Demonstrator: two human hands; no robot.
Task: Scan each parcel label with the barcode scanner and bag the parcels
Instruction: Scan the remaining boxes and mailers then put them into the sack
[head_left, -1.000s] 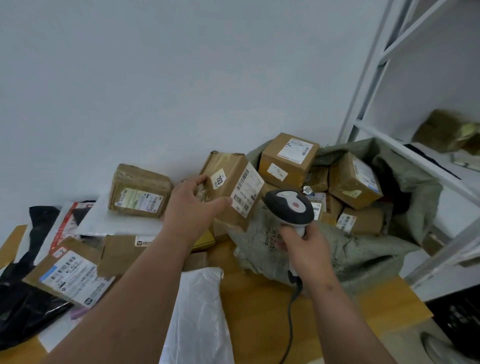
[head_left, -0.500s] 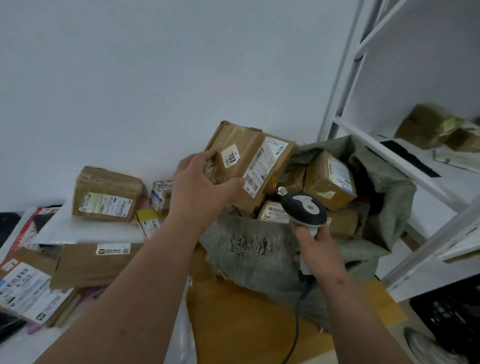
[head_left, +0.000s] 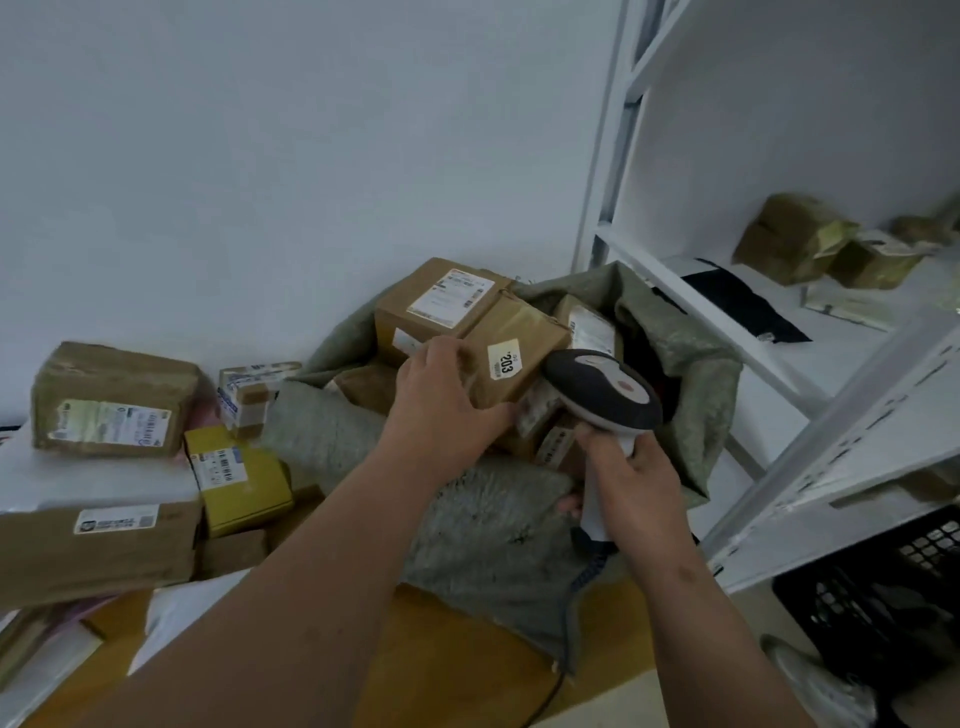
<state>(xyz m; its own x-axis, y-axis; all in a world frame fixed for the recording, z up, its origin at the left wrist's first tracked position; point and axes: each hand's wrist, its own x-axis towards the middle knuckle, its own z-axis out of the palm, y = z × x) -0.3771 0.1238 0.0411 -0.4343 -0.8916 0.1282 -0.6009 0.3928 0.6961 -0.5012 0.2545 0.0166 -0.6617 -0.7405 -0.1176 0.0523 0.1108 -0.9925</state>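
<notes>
My left hand grips the parcel over the sack mouth; my right hand holds the scanner. Lower the parcel onto the stacked boxes before releasing, avoiding tip-out.

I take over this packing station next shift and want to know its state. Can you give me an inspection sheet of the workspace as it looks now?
Surface: wooden tabletop, mostly covered.
Job's things: parcel marked 203 in the mouth of the grey-green sack, which already holds several boxes; barcode scanner beside it.
Clutter: unbagged parcels on the left, including a taped brown box, a yellow box and a white mailer.
Hands: left hand grips the 203 parcel; right hand holds the scanner's handle.
Cables: scanner cable runs off the table's near edge.
Surroundings: white wall, white shelving with more parcels, black crate below.
</notes>
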